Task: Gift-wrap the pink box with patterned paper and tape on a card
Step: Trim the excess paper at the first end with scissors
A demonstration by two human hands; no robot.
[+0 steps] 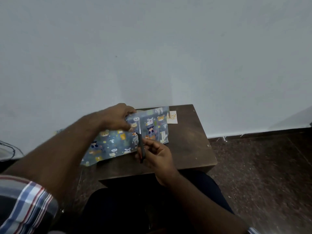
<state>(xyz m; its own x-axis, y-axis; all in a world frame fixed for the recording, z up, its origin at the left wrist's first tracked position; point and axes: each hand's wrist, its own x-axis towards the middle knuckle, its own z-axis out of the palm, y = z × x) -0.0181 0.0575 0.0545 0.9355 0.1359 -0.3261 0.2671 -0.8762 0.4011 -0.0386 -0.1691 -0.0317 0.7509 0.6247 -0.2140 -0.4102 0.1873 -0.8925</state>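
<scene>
Blue patterned paper (114, 142) with cartoon animals covers the box on a small dark wooden table (190, 146); no pink of the box shows. My left hand (116, 118) grips the paper's far left edge and holds it down over the box. My right hand (156, 153) holds a dark, slim tool (141, 147), seemingly scissors, at the paper's near edge, its tip touching the paper. A small pale card (172, 117) with gold lettering lies on the table just right of the wrapped part.
A white wall rises right behind the table. Dark speckled floor (261, 174) spreads to the right. My knees sit under the table's near edge. Cables (10, 149) lie at the far left.
</scene>
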